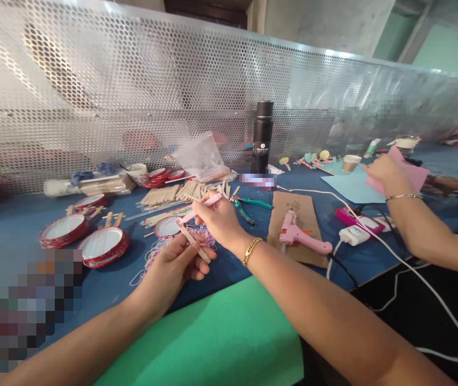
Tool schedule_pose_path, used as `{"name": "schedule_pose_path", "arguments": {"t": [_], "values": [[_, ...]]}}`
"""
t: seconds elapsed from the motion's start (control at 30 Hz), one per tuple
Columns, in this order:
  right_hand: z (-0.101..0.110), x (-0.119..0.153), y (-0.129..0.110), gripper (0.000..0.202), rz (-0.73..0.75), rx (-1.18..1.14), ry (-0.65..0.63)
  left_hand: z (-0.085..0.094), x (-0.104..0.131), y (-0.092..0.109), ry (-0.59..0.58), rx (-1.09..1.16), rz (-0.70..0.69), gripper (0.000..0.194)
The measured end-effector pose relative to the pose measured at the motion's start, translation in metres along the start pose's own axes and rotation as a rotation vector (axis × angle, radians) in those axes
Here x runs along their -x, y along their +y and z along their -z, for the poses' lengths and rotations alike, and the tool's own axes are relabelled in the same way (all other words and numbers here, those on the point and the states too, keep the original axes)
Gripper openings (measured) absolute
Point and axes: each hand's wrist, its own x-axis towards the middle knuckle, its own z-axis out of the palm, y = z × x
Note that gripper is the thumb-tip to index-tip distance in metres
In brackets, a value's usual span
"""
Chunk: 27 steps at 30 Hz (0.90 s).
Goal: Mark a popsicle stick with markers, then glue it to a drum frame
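My left hand (175,260) pinches a flat wooden craft stick (201,251), held at a slant above the table. In my right hand (221,219) is a pink marker (213,200), its tip at the stick's upper end. Beneath both hands lies a heap of pale elastic loops (152,256), partly hidden. A round red-rimmed disc (167,226) sits just behind them. Beyond my right hand, more craft sticks (164,195) form a loose pile, beside teal-handled pliers (255,202).
Red-rimmed drums (104,244) stand at left. A pink glue gun (303,238) lies on cardboard (279,209) at right, near a white cable (398,244). A black bottle (261,136) stands at the back. Another person's hand (385,174) holds pink paper (406,171). Green sheet (221,332) lies nearest me.
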Motion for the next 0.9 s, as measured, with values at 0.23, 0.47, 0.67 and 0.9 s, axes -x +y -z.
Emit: {"name": "schedule_pose_path", "arguments": {"t": [0.23, 0.47, 0.67, 0.9], "values": [[0.0001, -0.0005, 0.0004, 0.023, 0.018, -0.022, 0.026, 0.0018, -0.0007, -0.0017, -0.008, -0.001, -0.001, 0.029], [0.0013, -0.0005, -0.0016, 0.023, 0.020, 0.002, 0.014, 0.0008, 0.0000, -0.0007, -0.012, -0.014, 0.002, 0.030], [-0.0006, -0.0001, 0.0013, 0.023, 0.001, -0.040, 0.002, 0.0000, 0.0013, 0.0000, -0.011, -0.021, -0.002, 0.028], [0.0013, -0.0017, -0.0036, 0.018, 0.006, -0.121, 0.029, 0.0010, 0.0000, -0.0014, -0.019, 0.011, -0.003, 0.027]]}}
